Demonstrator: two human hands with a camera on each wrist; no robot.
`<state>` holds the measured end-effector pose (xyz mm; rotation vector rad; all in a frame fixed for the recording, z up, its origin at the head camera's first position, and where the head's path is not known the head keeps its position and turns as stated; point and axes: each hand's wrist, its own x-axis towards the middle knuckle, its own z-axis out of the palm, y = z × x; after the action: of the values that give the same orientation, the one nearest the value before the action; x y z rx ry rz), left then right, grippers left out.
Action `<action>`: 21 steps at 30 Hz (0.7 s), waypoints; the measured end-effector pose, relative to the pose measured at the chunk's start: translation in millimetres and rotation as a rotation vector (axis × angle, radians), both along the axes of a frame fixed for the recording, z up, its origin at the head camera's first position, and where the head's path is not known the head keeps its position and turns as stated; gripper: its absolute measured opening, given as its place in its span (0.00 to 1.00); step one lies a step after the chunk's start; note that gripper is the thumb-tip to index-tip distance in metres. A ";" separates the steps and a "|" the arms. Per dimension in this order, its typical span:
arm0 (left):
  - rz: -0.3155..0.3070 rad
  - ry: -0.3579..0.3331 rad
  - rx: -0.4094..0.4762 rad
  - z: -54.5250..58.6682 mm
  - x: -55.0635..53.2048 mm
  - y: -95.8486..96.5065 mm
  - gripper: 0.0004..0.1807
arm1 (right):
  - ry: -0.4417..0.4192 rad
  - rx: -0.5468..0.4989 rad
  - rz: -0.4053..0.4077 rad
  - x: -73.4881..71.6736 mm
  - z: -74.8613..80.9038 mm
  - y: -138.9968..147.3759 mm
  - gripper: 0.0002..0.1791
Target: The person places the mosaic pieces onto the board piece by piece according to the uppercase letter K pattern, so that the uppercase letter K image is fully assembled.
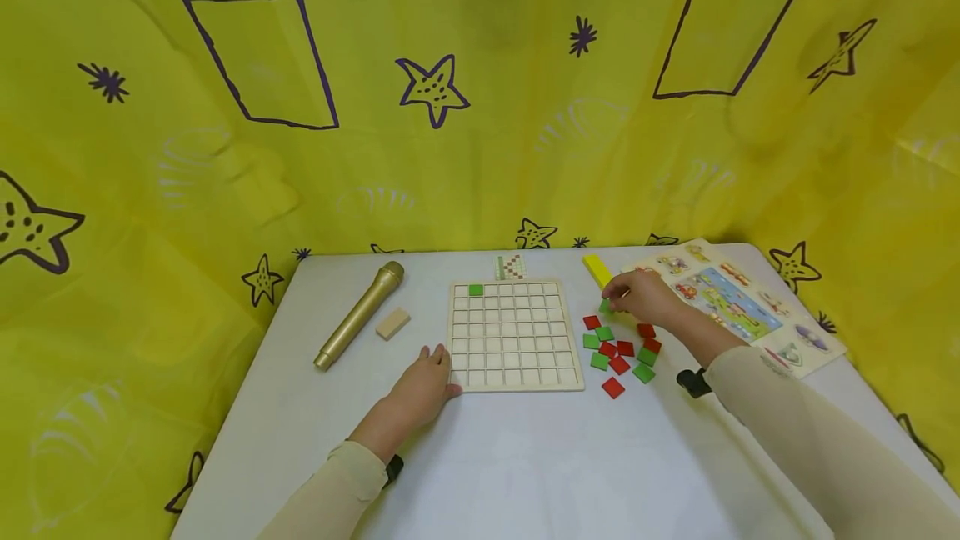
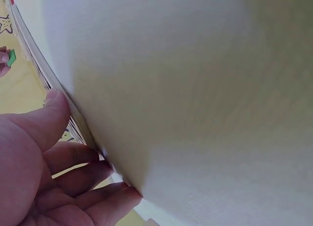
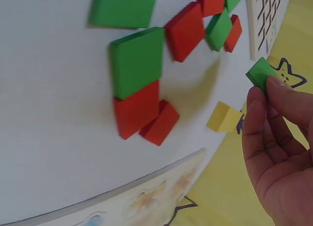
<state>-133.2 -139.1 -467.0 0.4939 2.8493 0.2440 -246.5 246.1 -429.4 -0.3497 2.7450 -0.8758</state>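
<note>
A pale wooden grid board (image 1: 514, 336) lies mid-table, with one green square tile (image 1: 476, 290) in its top row, second cell from the left. My left hand (image 1: 422, 388) rests at the board's near left corner. Its thumb (image 2: 57, 106) touches the near edge and its fingers lie along the left side. Between thumb and fingertips my right hand (image 3: 283, 133) pinches another green square tile (image 3: 261, 73), held above the table beyond the loose tiles. Several loose red tiles (image 1: 613, 387) and green tiles (image 1: 643, 373) are scattered right of the board, some overlapping.
Behind the board is a small pattern card (image 1: 511, 267). A yellow block (image 1: 597, 270) lies near the right hand, beside a picture puzzle board (image 1: 806, 361). To the left are a gold microphone (image 1: 358, 317) and a wooden block (image 1: 393, 324). A yellow curtain (image 1: 480, 165) hangs behind.
</note>
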 end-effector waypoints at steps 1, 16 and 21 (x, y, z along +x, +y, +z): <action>0.000 -0.001 -0.001 0.9 0.2 0.0 0.37 | 0.001 0.000 -0.003 -0.8 1.7 -2.3 0.11; 0.011 -0.004 0.006 1.0 0.0 0.4 0.38 | 0.008 -0.020 0.037 -16.9 9.6 -36.9 0.09; 0.002 0.003 0.003 0.8 -0.4 -0.6 0.37 | 0.008 -0.018 0.053 -22.0 12.1 -49.9 0.08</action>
<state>-133.6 -139.7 -466.3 0.4921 2.8532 0.2476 -268.5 196.2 -417.3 -0.4282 2.7237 -0.8880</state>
